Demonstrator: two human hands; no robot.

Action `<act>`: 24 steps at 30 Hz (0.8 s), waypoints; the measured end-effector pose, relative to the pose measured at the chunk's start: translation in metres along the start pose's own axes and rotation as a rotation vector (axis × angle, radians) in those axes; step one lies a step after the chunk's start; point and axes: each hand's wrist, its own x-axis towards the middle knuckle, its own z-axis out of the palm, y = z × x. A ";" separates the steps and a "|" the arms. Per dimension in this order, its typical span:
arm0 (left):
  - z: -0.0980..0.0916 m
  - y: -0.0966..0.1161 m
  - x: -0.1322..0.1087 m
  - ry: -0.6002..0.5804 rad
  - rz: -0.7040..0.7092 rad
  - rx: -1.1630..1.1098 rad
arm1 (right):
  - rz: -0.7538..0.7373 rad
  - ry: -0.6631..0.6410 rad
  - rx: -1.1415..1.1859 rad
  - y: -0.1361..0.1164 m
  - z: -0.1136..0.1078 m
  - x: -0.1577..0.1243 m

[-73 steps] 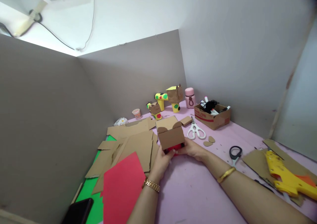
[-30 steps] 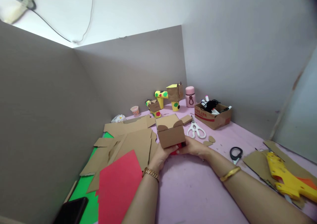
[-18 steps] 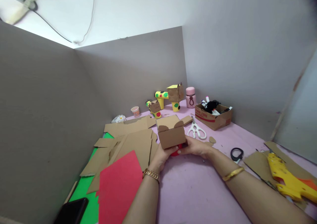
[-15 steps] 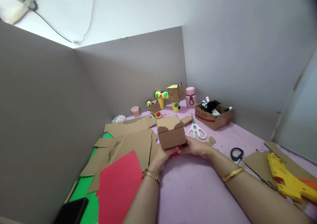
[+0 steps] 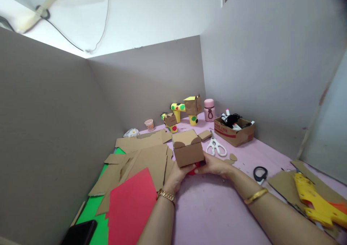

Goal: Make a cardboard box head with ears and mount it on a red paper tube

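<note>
A small cardboard box (image 5: pixel 188 155) with two rounded ear-like flaps on its top edge is in front of me, above the pink tabletop. Below it a red piece (image 5: pixel 193 171) shows partly; the rest is hidden by the box and my fingers. My left hand (image 5: pixel 177 174) grips from the lower left, its thumb under the box's front edge. My right hand (image 5: pixel 213 164) closes round the lower right side, fingers wrapped behind. White-handled scissors (image 5: pixel 216 146) lie just beyond my right hand, beside small cardboard scraps (image 5: pixel 233 157).
Cardboard sheets (image 5: pixel 148 162) and red paper (image 5: pixel 132 205) lie left, with a phone (image 5: pixel 80 233). Yellow animal figures (image 5: pixel 177 107), a paper cup (image 5: pixel 149 124) and a pink bottle (image 5: pixel 209 110) stand behind. Right are a marker box (image 5: pixel 235 133), black-handled scissors (image 5: pixel 260 173) and a yellow glue gun (image 5: pixel 314 200).
The whole scene sits slightly lower in view, as the camera has tilted up a little. Both hands keep their hold on the cardboard box, which stays in nearly the same place.
</note>
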 end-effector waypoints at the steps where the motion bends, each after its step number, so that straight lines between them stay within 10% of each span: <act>1: 0.000 0.000 0.000 -0.002 -0.006 -0.001 | -0.006 -0.001 -0.005 0.000 0.001 0.000; 15: -0.005 -0.001 0.003 -0.016 -0.043 -0.016 | 0.034 -0.136 -0.044 -0.023 -0.014 -0.002; 24: -0.004 -0.004 0.005 0.003 -0.008 -0.003 | 0.041 0.143 -0.078 -0.040 -0.019 -0.006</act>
